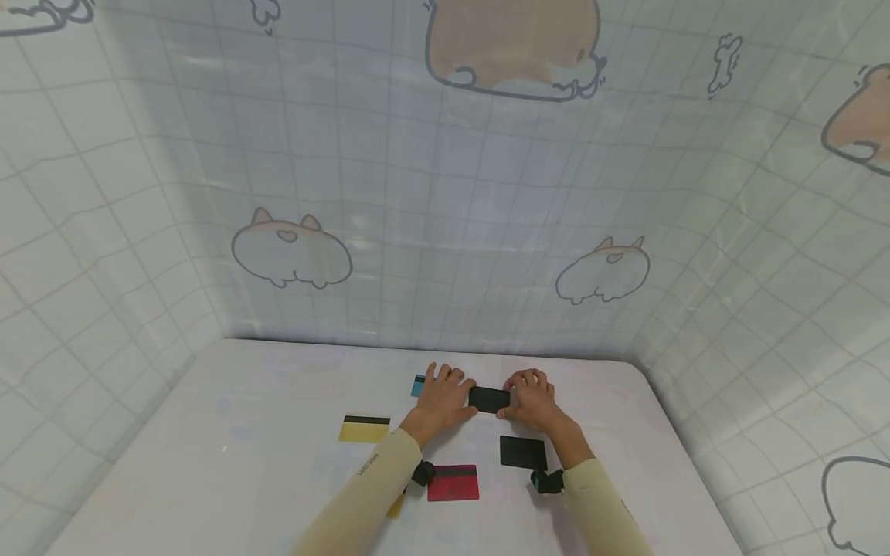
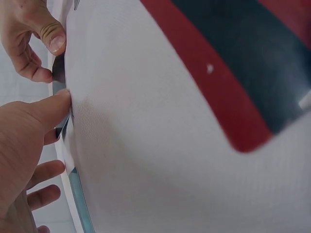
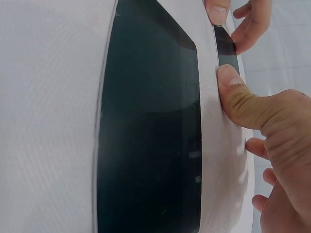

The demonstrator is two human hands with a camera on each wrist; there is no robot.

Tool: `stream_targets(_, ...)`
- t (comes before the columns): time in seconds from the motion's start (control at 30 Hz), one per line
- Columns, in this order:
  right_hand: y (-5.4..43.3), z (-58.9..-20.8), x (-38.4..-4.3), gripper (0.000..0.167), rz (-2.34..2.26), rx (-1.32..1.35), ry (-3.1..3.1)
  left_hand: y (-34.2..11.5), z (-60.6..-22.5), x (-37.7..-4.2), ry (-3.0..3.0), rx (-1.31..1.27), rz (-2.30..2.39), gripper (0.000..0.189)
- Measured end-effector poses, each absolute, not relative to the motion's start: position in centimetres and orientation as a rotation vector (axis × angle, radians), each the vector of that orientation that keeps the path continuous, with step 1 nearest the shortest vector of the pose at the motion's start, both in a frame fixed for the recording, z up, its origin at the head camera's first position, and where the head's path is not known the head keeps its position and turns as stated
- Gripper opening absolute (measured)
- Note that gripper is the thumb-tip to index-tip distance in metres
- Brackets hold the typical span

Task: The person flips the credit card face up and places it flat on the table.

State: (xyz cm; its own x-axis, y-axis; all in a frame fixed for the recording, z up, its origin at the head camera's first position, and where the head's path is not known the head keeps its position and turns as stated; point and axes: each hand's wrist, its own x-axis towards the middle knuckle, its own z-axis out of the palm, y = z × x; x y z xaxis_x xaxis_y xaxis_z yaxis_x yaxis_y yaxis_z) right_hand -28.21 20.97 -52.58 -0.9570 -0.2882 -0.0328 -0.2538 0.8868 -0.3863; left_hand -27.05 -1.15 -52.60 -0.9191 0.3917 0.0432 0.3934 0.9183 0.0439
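Observation:
A black card lies between my two hands near the far side of the table. My left hand pinches its left end between thumb and forefinger, the other fingers spread over the table. At the opposite end, the thumb and forefinger of my right hand grip the card. Both thumbs press along its near edge, as the left thumb and right thumb show in the wrist views. A blue card with a dark stripe is partly hidden behind my left hand.
A second black card lies nearer, by my right wrist. Between the forearms is a red card with a dark stripe. To the left lies a yellow striped card, and another yellow piece shows beside the left sleeve. Patterned sheeting surrounds the white table.

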Motion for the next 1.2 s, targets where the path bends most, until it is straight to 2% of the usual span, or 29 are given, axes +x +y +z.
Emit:
stream_targets(0.97,21.2,-52.4,-27.8,0.060,-0.424,-0.553,3.059,-1.3,-52.4,-27.0,-3.004,-0.646,-0.072,0.053)
stream_targets(1.2,21.0,-52.6,-27.8,0.052,-0.511,-0.546,3.010,-1.2,-52.3,-27.1,-2.986,-0.638,-0.171,0.049)
